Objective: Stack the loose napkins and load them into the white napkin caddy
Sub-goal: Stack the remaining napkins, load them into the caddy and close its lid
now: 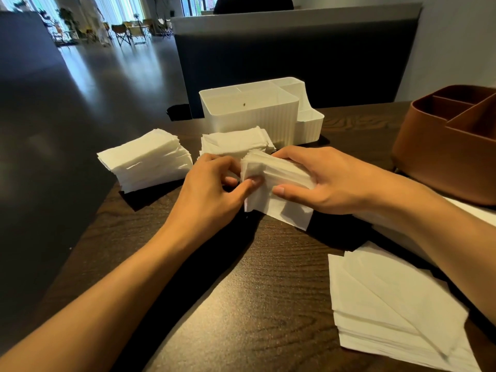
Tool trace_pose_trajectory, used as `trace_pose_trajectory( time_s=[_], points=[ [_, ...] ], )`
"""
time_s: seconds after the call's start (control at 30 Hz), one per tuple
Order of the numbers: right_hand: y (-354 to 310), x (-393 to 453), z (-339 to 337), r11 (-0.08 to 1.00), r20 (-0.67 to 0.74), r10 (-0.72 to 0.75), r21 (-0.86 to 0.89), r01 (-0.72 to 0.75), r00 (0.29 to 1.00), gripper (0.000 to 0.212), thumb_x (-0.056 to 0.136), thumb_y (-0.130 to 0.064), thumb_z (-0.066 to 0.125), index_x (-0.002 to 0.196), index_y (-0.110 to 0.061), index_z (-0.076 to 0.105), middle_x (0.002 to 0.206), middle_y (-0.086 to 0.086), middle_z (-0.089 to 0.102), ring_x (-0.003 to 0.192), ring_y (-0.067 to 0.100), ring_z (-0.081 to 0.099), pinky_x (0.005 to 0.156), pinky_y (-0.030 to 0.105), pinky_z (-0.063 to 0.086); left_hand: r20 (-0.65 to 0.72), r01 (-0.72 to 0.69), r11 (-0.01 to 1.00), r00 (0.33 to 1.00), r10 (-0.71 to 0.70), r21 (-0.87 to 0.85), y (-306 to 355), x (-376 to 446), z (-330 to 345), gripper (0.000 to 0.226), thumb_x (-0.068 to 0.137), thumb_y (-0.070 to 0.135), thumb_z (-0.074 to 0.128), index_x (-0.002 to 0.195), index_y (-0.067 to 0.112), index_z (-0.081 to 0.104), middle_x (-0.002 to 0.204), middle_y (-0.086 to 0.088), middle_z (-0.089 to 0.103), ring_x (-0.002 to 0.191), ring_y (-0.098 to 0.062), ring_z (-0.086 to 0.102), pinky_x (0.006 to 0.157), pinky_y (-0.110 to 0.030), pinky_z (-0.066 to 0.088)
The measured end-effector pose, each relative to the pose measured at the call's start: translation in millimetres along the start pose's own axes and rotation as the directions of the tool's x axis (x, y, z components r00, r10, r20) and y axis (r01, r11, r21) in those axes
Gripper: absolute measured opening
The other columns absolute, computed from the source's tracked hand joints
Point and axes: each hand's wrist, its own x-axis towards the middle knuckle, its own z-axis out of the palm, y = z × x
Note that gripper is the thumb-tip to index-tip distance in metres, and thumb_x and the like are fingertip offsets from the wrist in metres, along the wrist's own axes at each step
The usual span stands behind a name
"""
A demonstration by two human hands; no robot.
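Napkins are the whole business here, and the head view shows one held bundle of napkins point(279, 183) at the middle of the dark wood bench point(241, 291), just in front of the white napkin caddy point(257, 114), whose big compartment looks empty. The right hand point(327, 181) wraps the bundle from the far side, thumb across its front; the left hand point(212, 191) pinches the bundle's near left corner with thumb and fingers. The sheets are fanned and uneven along the top, and one lower sheet sticks out toward the viewer.

To do this well, I'd say tap the bundle's edge on the bench and square it with both palms before lifting, since loose paper slips and splays.

Two squared stacks wait: one stack at the left point(147, 162) and a second stack point(236, 143) right before the caddy. A flat pile of larger sheets point(389, 312) lies near right, beside a brown organiser point(442, 157).
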Motion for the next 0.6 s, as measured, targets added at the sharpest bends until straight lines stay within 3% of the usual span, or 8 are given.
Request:
trace_pose_trajectory(
  time_s=[0.07,0.23,0.33,0.47,0.53,0.6],
  points=[
    [2,0,0,1.000,0.001,-0.003,0.000,0.003,1.000,0.054,0.091,-0.062,0.058,0.137,-0.036,0.047,0.115,-0.013,0.062,0.096,0.004,0.059,0.079,0.028,0.052,0.005,0.035,0.999,0.999,-0.035,-0.027,0,0,0,0.016,0.090,0.042,0.075,0.083,0.029,0.071,0.087,0.013,0.073,0.075,0.005,0.068,0.072,-0.027,0.059],
    [4,1,0,1.000,0.001,-0.006,-0.003,0.006,1.000,0.056,0.091,-0.061,0.060,0.138,-0.036,0.047,0.113,-0.014,0.062,0.094,0.002,0.060,0.076,0.024,0.049,-0.004,0.041,0.999,0.999,-0.041,-0.001,1,-1,-5,0.014,0.091,0.040,0.075,0.086,0.027,0.074,0.077,0.016,0.075,0.073,0.005,0.069,0.070,-0.027,0.059],
    [4,1,0,1.000,-0.009,-0.019,-0.008,0.019,1.000,0.052,0.091,-0.056,0.064,0.137,-0.036,0.048,0.114,-0.015,0.063,0.096,0.003,0.060,0.079,0.027,0.051,-0.008,0.024,1.000,1.000,-0.024,-0.001,1,-2,-4,0.017,0.089,0.040,0.078,0.098,0.028,0.070,0.086,0.016,0.076,0.080,0.005,0.070,0.078,-0.030,0.061],
    [3,-1,-8,0.998,-0.016,-0.059,0.034,0.060,0.998,0.046,0.091,-0.043,0.067,0.134,-0.034,0.053,0.116,-0.014,0.066,0.099,0.005,0.063,0.083,0.035,0.056,0.009,-0.018,0.999,1.000,0.018,-0.045,5,-4,-4,0.049,0.080,0.041,0.085,0.118,0.026,0.057,0.096,0.017,0.074,0.086,0.010,0.069,0.078,-0.017,0.059],
    [2,-4,-18,0.994,0.007,-0.074,0.076,0.073,0.997,0.046,0.090,-0.038,0.069,0.134,-0.035,0.055,0.118,-0.016,0.065,0.104,0.004,0.063,0.089,0.030,0.055,0.041,-0.038,0.998,0.998,0.040,-0.050,7,-4,-5,0.060,0.076,0.045,0.087,0.124,0.028,0.054,0.103,0.021,0.070,0.092,0.012,0.067,0.080,-0.013,0.057],
    [1,-6,-25,0.988,0.052,-0.083,0.133,0.076,0.995,0.048,0.089,-0.035,0.072,0.134,-0.036,0.057,0.121,-0.020,0.064,0.111,0.001,0.061,0.095,0.022,0.052,0.105,-0.029,0.987,0.993,0.046,-0.161,10,-3,-6,0.071,0.072,0.045,0.088,0.131,0.027,0.053,0.114,0.018,0.068,0.102,0.008,0.067,0.087,-0.017,0.057]
  ],
)
